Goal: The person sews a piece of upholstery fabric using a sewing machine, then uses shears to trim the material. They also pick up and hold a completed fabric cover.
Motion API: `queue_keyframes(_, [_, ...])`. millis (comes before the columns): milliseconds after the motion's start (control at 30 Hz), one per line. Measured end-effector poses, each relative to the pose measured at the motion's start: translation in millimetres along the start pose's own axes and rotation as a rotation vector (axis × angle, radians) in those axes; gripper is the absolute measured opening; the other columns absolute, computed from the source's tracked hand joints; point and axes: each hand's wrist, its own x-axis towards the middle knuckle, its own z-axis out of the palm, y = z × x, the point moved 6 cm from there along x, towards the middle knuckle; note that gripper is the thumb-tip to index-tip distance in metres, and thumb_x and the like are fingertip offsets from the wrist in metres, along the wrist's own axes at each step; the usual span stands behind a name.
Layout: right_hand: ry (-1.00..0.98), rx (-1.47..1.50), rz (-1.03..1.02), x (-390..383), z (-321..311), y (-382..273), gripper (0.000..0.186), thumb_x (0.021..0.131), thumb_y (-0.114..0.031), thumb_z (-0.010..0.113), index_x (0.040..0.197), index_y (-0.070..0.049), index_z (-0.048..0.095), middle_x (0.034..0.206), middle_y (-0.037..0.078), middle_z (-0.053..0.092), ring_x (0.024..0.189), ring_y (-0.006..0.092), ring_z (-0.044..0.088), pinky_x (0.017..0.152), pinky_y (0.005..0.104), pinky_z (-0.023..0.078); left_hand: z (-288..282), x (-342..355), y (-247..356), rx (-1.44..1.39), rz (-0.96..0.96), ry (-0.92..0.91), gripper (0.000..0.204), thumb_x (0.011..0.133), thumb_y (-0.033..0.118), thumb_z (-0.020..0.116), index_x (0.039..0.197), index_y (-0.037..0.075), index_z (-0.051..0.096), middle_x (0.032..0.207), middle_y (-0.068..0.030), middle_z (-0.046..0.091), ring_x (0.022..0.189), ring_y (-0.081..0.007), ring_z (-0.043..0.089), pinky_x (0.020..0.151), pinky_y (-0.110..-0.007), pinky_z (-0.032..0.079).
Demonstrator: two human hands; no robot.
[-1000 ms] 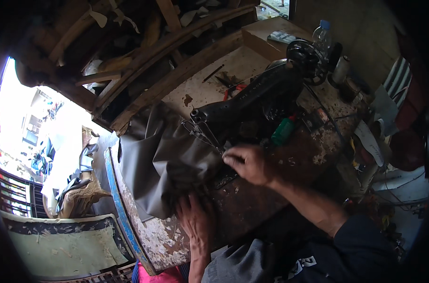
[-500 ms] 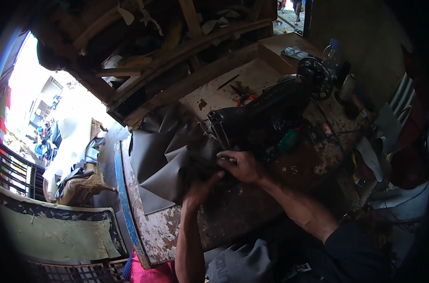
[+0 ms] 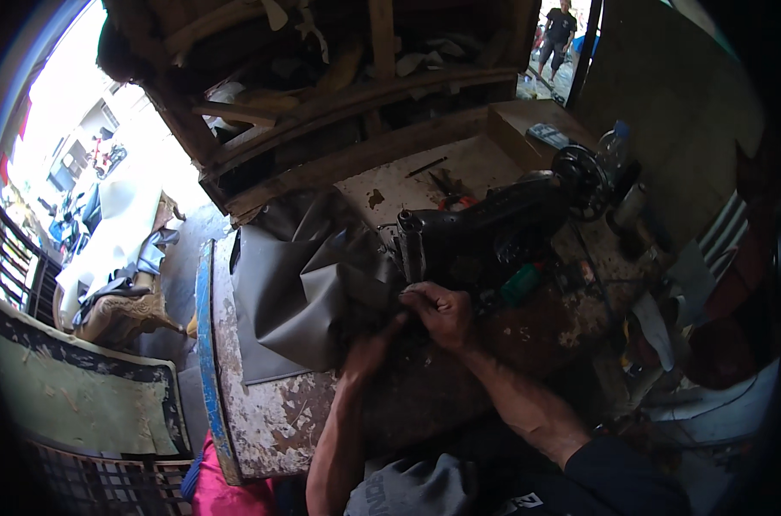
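Head view. We see a grey-brown pliable sheet (image 3: 278, 314) heaped in folds on the left part of a worn table (image 3: 291, 417), one flat corner lying near the blue-painted edge (image 3: 206, 322). The dark sewing machine (image 3: 493, 213) stands to its right, the upright bar at its near end (image 3: 413, 248) meeting the sheet's shadowed margin. The left hand (image 3: 369, 348) lies at the sheet's near side; its fingers sink into shadow, and we cannot tell whether they are apart or clamped. The right hand (image 3: 444, 316) is just before the bar, thumb and forefinger drawn near each other; whether anything is pinched between them we cannot tell.

We judge the chief hazard to be the nearness of the right fingertips to the bar: were the mechanism to turn, a finger could be struck. The folds form a second risk, since a tuck slipping under the bar could be caught double. The sheet's bulk, hanging together to the left, could drag the margin askew if the left hand slackened. Lastly, the green bottle (image 3: 521, 284), near the right hand, could be knocked by a careless wrist.
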Motion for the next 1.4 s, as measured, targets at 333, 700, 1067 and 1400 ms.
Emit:
queue_keyframes(333, [-0.01,-0.337,-0.366,-9.7,-26.1,-27.3,0.018,0.097,-0.009,0.074,0.114,-0.006,0.075,0.108,0.014,0.076,0.101,0.0309,0.075,0.083,0.0389,0.06,-14.2,7.9,-32.9,-0.258,-0.029,0.141,0.079,0.1,0.054,0.067,0.149,-0.007,0.054,0.155,-0.0222,0.053,0.149,-0.0307,0.045,0.125,-0.038,0.029])
queue_keyframes(700, [-0.174,-0.309,-0.265,-7.8,-17.0,-9.7,0.023,0.093,-0.007,0.078,0.116,-0.003,0.076,0.114,0.015,0.077,0.108,0.0279,0.075,0.092,0.0368,0.059,-13.4,-7.2,-5.2,-0.367,-0.004,0.071,0.061,0.103,0.036,0.069,0.145,-0.007,0.057,0.146,-0.0156,0.06,0.137,-0.0257,0.055,0.119,-0.037,0.039])
queue_keyframes(1067, [-0.254,-0.401,-0.372,-3.0,-3.4,-1.6,0.028,0.09,-0.013,0.074,0.116,-0.003,0.069,0.114,0.018,0.072,0.108,0.0409,0.07,0.094,0.0448,0.058,-18.8,-1.7,-14.0,-0.151,0.069,0.087,0.068,0.102,0.041,0.071,0.145,-0.009,0.056,0.147,-0.0173,0.06,0.138,-0.0263,0.053,0.119,-0.037,0.038])
queue_keyframes(1400, [-0.149,-0.49,-0.621,-11.7,-0.6,-12.2,0.023,0.087,-0.003,0.068,0.11,-0.001,0.066,0.104,0.016,0.066,0.099,0.0379,0.067,0.083,0.0465,0.057,-8.4,-1.6,-16.3,-0.001,0.112,0.031,0.066,0.1,0.042,0.073,0.141,-0.008,0.06,0.145,-0.0213,0.062,0.138,-0.0294,0.055,0.118,-0.039,0.039])
